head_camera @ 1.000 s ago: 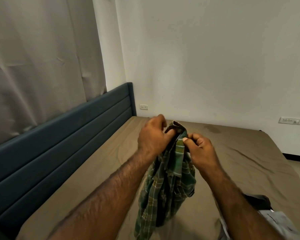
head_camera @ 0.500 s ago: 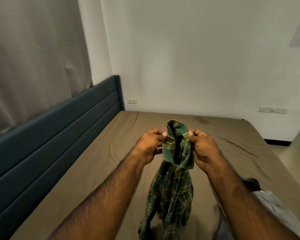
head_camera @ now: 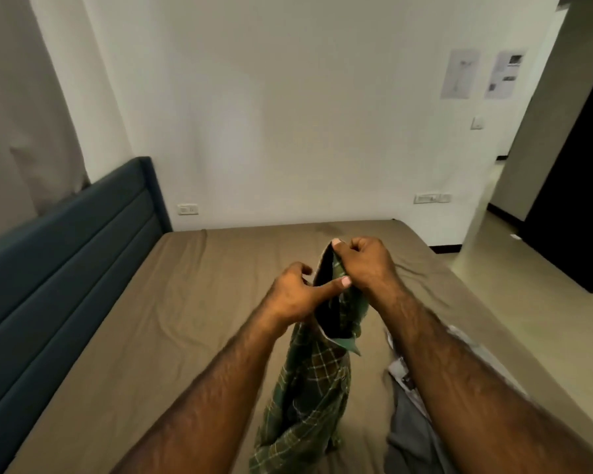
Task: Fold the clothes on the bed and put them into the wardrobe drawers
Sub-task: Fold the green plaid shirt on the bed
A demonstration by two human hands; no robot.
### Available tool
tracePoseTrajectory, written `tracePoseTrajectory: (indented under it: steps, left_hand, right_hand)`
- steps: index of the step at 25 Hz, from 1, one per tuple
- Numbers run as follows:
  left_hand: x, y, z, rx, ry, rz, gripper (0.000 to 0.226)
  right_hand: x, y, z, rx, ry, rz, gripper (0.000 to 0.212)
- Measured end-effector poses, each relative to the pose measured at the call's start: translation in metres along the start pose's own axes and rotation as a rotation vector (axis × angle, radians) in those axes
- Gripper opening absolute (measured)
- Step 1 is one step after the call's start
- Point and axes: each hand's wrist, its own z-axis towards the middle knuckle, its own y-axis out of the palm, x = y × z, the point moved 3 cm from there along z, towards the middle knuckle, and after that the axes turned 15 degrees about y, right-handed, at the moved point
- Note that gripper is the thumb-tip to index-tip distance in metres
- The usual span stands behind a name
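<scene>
White plain walls (head_camera: 288,114) close the room behind a wide bed with a smooth olive-brown sheet (head_camera: 151,319), and a dark blue padded headboard (head_camera: 65,251) runs along its left side under a grey curtain (head_camera: 11,114). Two paper sheets (head_camera: 480,75) hang on the wall at the right, near a dark doorway (head_camera: 575,200).

Above the middle of the bed, the green checked cotton shirt (head_camera: 308,398) hangs down, and its lower end reaches the sheet. The right hand (head_camera: 363,265) is raised and pinches the top edge of the shirt near the collar, with the fingers curled around the cloth. The left hand (head_camera: 291,295) is a little lower, just beside the right one; its thumb presses on the cloth, the other fingers are curled behind it.

A grey crumpled garment (head_camera: 408,436) lies on the sheet at the right, partly hidden under the right forearm.
</scene>
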Motion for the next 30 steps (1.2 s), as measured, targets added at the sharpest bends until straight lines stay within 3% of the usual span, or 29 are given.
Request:
tracePoseTrajectory:
  steps: [2, 3, 4, 6, 8, 9, 11, 13, 16, 19, 22, 24, 27, 30]
  left_hand:
    - [-0.002, -0.007, 0.003, 0.08, 0.081, 0.49, 0.071]
    - [-0.005, -0.011, 0.004, 0.088, 0.066, 0.587, 0.051]
    - [-0.01, -0.012, 0.008, 0.09, 0.038, 0.48, 0.033]
    - [-0.017, -0.017, 0.014, 0.183, -0.105, -0.237, 0.011]
    - [-0.019, -0.023, 0.017, 0.248, -0.253, -0.924, 0.01]
    - [-0.017, -0.024, 0.018, 0.261, -0.273, -1.115, 0.01]
    - [-0.009, -0.03, 0.017, 0.231, -0.267, -1.274, 0.015]
    - [-0.002, -0.035, 0.013, 0.167, -0.231, -1.333, 0.023]
    - [0.02, -0.054, 0.014, 0.011, -0.108, -1.305, 0.033]
    - [0.031, -0.074, 0.028, -0.03, -0.058, -1.18, 0.032]
    - [0.02, -0.087, 0.038, 0.02, -0.09, -0.988, 0.037]
    - [0.013, -0.089, 0.041, 0.047, -0.054, -0.953, 0.033]
    - [0.015, -0.085, 0.039, 0.01, 0.065, -1.068, 0.024]
    - [0.025, -0.087, 0.043, 0.13, 0.083, -1.301, 0.026]
  right_hand:
    - [-0.006, -0.01, -0.01, 0.143, -0.024, -0.012, 0.044]
    - [-0.006, -0.014, -0.011, 0.17, -0.039, 0.024, 0.043]
    - [-0.003, -0.019, -0.013, 0.18, -0.05, 0.06, 0.042]
    - [0.002, -0.022, -0.015, 0.188, -0.081, 0.088, 0.038]
    - [0.006, -0.013, -0.016, 0.128, -0.039, 0.171, 0.037]
    - [0.013, -0.006, -0.015, 0.046, 0.083, 0.304, 0.034]
    - [0.024, 0.007, -0.009, -0.149, 0.385, 0.597, 0.027]
    - [0.021, 0.009, -0.008, -0.322, 0.514, 0.797, 0.033]
    - [-0.01, 0.0, -0.003, -0.479, 0.426, 1.004, 0.043]
    - [-0.032, 0.001, -0.005, -0.493, 0.31, 0.988, 0.045]
    - [-0.03, 0.004, -0.006, -0.487, 0.324, 0.93, 0.052]
    - [-0.033, -0.004, -0.009, -0.582, 0.297, 0.983, 0.048]
    - [-0.044, -0.009, -0.019, -0.728, 0.163, 0.964, 0.025]
    - [-0.042, -0.008, -0.007, -0.495, 0.052, 0.64, 0.026]
